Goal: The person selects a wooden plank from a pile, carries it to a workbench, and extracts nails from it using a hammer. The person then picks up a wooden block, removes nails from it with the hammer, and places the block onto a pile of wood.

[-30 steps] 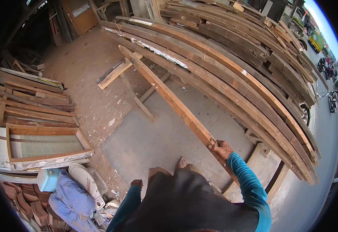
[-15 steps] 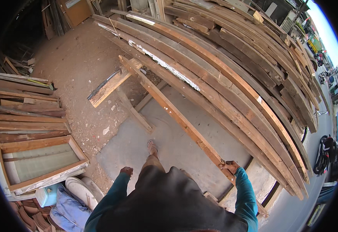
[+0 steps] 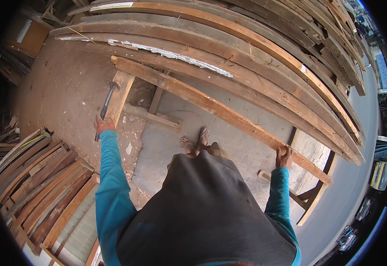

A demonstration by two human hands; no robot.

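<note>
A hammer [image 3: 108, 101] with a dark handle lies along a short wooden beam [image 3: 123, 91] on the left. My left hand [image 3: 104, 125] is closed round the lower part of its handle, next to the beam's near end. A long, narrow wooden plank [image 3: 211, 105] runs from the beam's far end down to the right, and several nails stick up from it. My right hand [image 3: 284, 157] grips this plank near its right end, thumb and fingers over its edge.
Long stacked timbers [image 3: 246, 66] curve across the far side, some with protruding nails. Shorter boards and frames [image 3: 54, 190] are piled at the near left. A wooden support [image 3: 153, 116] stands under the plank, on the grey concrete floor [image 3: 242, 148] by my feet.
My left hand has reached forward and left from my side and taken hold of the hammer's handle. My right hand still grips the plank. The view has turned, and both feet now show.
</note>
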